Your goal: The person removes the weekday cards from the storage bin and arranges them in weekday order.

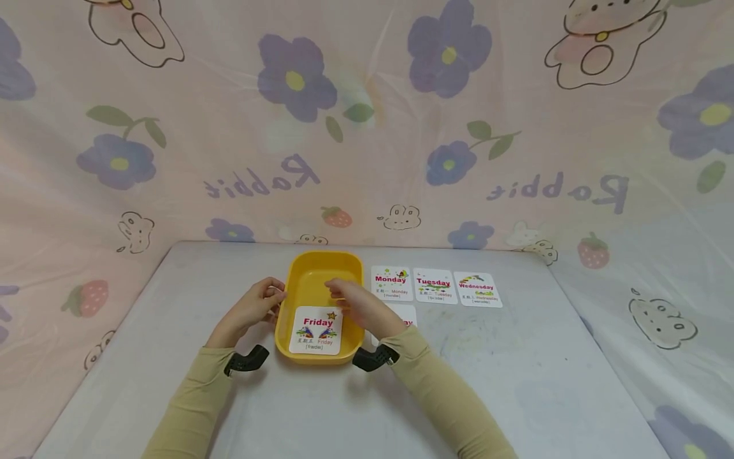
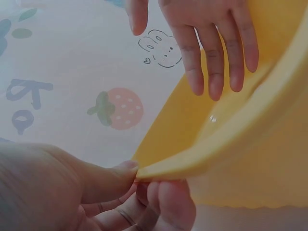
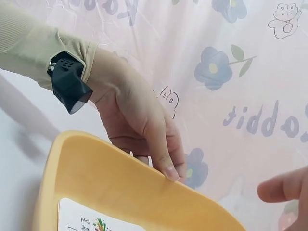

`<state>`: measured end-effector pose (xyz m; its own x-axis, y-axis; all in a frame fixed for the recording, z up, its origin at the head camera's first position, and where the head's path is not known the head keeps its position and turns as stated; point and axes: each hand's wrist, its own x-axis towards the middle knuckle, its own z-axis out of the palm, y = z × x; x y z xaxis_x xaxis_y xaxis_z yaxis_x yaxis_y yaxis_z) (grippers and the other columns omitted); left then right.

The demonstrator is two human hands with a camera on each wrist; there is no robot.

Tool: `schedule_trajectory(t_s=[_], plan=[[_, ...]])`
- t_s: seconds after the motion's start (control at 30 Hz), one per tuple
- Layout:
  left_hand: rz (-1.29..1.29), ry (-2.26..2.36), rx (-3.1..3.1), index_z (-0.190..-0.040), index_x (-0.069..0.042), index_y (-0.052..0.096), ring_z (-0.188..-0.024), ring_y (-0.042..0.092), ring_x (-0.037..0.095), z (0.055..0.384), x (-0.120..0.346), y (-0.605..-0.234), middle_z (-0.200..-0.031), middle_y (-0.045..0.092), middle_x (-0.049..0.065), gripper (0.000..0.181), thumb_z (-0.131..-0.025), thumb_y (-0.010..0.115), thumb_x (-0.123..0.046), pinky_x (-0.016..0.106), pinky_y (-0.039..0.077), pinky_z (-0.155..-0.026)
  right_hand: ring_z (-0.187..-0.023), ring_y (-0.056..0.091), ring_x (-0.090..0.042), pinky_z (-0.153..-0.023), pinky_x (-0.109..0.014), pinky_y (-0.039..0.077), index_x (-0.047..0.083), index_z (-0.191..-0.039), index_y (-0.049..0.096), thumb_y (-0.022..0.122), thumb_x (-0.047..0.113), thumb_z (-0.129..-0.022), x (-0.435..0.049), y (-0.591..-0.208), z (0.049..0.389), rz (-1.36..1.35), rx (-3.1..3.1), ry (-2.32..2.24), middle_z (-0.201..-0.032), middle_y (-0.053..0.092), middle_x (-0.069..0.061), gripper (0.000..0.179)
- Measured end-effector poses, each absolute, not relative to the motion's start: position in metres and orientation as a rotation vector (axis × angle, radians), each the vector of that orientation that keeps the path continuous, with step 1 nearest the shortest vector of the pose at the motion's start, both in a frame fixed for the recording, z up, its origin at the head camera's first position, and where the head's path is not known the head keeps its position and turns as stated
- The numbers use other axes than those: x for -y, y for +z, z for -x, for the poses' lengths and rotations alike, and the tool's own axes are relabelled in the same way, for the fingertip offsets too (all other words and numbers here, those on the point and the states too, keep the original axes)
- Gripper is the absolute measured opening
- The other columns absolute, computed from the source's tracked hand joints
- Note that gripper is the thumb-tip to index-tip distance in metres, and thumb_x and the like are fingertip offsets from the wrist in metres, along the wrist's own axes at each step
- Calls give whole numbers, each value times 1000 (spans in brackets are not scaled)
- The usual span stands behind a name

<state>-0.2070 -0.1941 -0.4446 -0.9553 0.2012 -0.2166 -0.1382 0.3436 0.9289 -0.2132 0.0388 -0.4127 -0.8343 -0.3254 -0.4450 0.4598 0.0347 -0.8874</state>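
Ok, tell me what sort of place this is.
Likely a small tabletop recording booth: rabbit-and-flower sheeting hangs behind and beside a white tabletop, and a black camera sits on each wrist.

Five cards (image 1: 315,330), one tray (image 1: 306,284)

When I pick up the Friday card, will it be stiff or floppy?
The Friday card is probably stiff: its edges look straight. It seems thin, so likely light. Lying flat in the yellow tray, it might be tricky to lift.
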Motion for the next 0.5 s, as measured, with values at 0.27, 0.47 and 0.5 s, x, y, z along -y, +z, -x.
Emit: schedule_trajectory(t_s=[0.27, 0.47, 0.5], plan=[[-48, 1640, -2337, -122, 6, 42, -69, 55, 20, 206, 195, -444, -89, 57, 13, 26, -102, 46, -10, 32, 54, -60, -125, 35, -36, -109, -45, 26, -4, -131, 49, 58, 27, -94, -36, -418, 218, -236, -1769, -1856, -133, 40, -20, 49], [-54, 1643, -2338, -122, 6, 42, -69, 56, 20, 206, 195, -445, -89, 57, 13, 27, -102, 46, -11, 33, 54, -60, -122, 32, -35, -108, -44, 24, -5, -130, 48, 62, 27, -91, -35, -425, 220, -289, -1741, -1859, -131, 38, -18, 52], [-51, 1640, -2339, -122, 6, 42, -69, 56, 20, 206, 195, -445, -89, 57, 13, 27, -102, 46, -11, 34, 54, -60, -123, 31, -34, -109, -44, 24, -5, -130, 48, 62, 27, -91, -35, -425, 220, -283, -1741, -1854, -132, 38, -18, 52]])
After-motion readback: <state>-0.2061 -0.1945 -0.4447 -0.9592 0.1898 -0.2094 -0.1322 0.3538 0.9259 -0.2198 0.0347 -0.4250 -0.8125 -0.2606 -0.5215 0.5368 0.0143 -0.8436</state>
